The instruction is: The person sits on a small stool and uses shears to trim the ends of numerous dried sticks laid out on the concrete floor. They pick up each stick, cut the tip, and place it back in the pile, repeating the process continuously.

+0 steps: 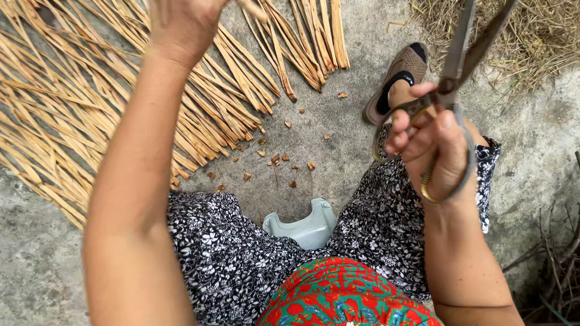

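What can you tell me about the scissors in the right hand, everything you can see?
The scissors are large, dull grey metal shears with long blades slightly parted, pointing up and away past the top of the picture. Their looped handles look wrapped in yellowish binding in places. The right hand grips them, fingers through the loops, raised above the knee. Nothing else touches them, and the tips are out of view.

Looks like an outdoor yard used for handcraft work, somewhere rural. The ground is bare rough concrete (338,36), stained and cracked. Rows of flat tan cane or leaf strips (72,121) lie fanned across it toward the top left corner, with little cut-off bits (275,160) scattered near the middle. A heap of dry straw (531,36) sits at the top right corner and dead twigs (553,265) at the right edge. The person sits low on a small grey plastic stool (305,226).
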`<state>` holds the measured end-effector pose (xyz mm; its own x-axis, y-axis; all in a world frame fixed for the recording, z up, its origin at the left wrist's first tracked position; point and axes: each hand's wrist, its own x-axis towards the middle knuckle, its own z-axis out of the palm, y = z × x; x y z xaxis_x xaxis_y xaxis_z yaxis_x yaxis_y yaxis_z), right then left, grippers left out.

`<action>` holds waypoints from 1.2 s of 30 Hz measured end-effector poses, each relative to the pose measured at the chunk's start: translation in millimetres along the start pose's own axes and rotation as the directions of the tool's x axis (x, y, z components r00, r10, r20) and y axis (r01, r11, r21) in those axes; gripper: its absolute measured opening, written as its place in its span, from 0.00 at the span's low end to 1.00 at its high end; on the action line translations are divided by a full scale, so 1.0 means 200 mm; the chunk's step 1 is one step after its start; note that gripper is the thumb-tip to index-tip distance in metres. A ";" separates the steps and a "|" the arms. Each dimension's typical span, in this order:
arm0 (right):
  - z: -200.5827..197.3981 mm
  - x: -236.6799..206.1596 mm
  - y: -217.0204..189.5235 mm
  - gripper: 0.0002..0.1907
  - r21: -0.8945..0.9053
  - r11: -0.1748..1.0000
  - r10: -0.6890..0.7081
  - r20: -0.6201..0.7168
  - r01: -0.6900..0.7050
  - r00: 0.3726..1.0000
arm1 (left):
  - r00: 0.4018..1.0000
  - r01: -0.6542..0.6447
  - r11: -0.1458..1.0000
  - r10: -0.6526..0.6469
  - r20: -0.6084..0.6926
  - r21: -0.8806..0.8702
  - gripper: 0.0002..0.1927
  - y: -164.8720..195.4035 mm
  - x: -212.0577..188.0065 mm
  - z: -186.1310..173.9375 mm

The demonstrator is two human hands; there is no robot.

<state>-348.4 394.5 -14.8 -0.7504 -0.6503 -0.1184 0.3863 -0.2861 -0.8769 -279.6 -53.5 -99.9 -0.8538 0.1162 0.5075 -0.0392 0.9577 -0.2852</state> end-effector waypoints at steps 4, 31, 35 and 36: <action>-0.10 0.03 -0.09 0.26 -0.011 0.999 -0.032 -0.040 0.032 0.999 | 0.997 0.000 0.991 0.010 0.071 -0.134 0.09 0.15 -0.10 0.36; -0.15 0.14 -0.17 0.26 0.252 0.960 0.189 -0.265 -0.122 0.945 | 0.604 0.304 0.924 0.001 0.797 -0.232 0.17 0.73 -0.08 0.90; -0.18 0.12 -0.17 0.25 0.319 0.941 0.187 -0.197 -0.118 0.962 | 0.754 0.351 0.859 -0.023 0.657 -0.373 0.12 0.71 -0.06 0.87; -0.19 0.12 -0.16 0.24 0.331 0.936 0.186 -0.182 -0.118 0.966 | 0.801 0.378 0.808 -0.040 0.597 -0.452 0.10 0.69 -0.03 0.86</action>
<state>-399.0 414.7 -6.2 -0.7501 -0.5534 -0.3620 0.6277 -0.4237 -0.6530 -368.2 33.0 -282.3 -0.9924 -0.1030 -0.0677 -0.1197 0.9367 0.3291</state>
